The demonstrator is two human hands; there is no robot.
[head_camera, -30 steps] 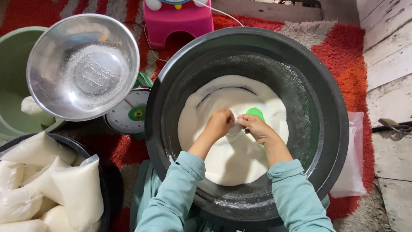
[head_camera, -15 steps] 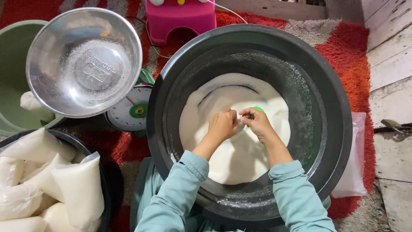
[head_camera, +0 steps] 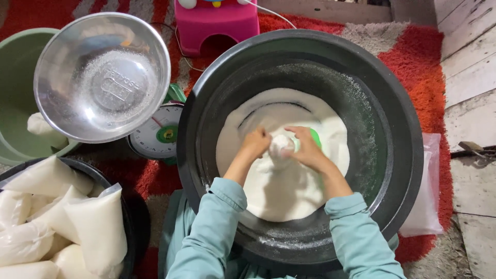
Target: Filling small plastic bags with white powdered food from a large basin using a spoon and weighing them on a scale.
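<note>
A large black basin (head_camera: 408,155) in front of me holds a mound of white powder (head_camera: 281,191). Both my hands meet over the middle of the powder. My left hand (head_camera: 256,146) grips one side of a small clear plastic bag (head_camera: 279,145) heaped with white powder. My right hand (head_camera: 305,150) holds the bag's other side along with a green scoop (head_camera: 314,137), mostly hidden behind the fingers. Light teal sleeves cover both forearms.
A steel bowl (head_camera: 103,77) sits on a kitchen scale (head_camera: 157,137) at the left, with a green bucket (head_camera: 15,103) behind it. A black tub (head_camera: 129,227) at lower left holds several filled white bags. A pink stool (head_camera: 217,23) stands at the top. Flat plastic bags (head_camera: 431,191) lie right.
The hands have closed in together over the powder. The small bag now shows heaped full between them, and the green scoop is more hidden behind the right hand.
</note>
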